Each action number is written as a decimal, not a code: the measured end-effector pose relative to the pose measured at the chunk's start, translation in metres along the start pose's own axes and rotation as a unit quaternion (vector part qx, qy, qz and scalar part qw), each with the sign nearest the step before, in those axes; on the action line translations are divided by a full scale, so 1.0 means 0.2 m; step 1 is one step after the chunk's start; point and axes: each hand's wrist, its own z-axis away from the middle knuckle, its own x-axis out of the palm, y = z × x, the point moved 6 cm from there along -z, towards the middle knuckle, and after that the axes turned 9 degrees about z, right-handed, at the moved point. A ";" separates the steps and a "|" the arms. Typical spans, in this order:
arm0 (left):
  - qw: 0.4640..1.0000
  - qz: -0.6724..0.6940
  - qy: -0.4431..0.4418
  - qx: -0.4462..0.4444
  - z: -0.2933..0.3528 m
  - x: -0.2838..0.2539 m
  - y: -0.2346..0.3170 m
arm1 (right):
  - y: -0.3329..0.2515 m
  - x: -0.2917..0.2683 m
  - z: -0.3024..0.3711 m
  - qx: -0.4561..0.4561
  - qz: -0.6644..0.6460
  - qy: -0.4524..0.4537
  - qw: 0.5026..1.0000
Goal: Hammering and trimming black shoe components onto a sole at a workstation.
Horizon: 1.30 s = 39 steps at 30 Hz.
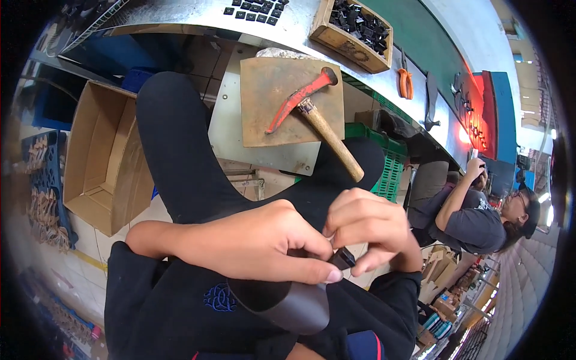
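Note:
My left hand [264, 240] is closed on a smooth, curved black piece [303, 309] that hangs below it against my dark shirt. Between the fingertips of both hands sits a small black block [343, 258], which seems to join the curved piece; the join is hidden. The fingers of my right hand [372, 228] are bent and pinch around the block from the other side. Beyond my hands, a hammer [303, 99] with a red head and wooden handle lies on a brown board [258, 126], its handle pointing toward my right knee.
On the metal bench [288, 27] stand rows of small black pieces [257, 11] and a wooden box [354, 54] filled with similar ones. Orange-handled pliers [406, 83] lie farther right. A cardboard box [102, 156] is at left. Another person [480, 216] works at right.

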 end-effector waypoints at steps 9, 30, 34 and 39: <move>0.997 0.044 0.054 -0.015 0.02 -0.01 -0.02 | 0.14 0.13 0.14 0.007 -0.123 0.208 0.970; 0.977 -0.006 0.211 -0.030 0.09 -0.12 -0.03 | 0.30 0.21 0.11 0.084 -0.213 0.281 0.932; 0.982 0.096 0.164 0.018 0.05 -0.14 -0.03 | 0.28 0.18 0.15 0.142 -0.162 0.312 0.926; 0.844 -0.132 0.508 0.104 0.44 -0.62 0.34 | 0.31 0.03 0.26 0.123 -0.116 0.391 0.905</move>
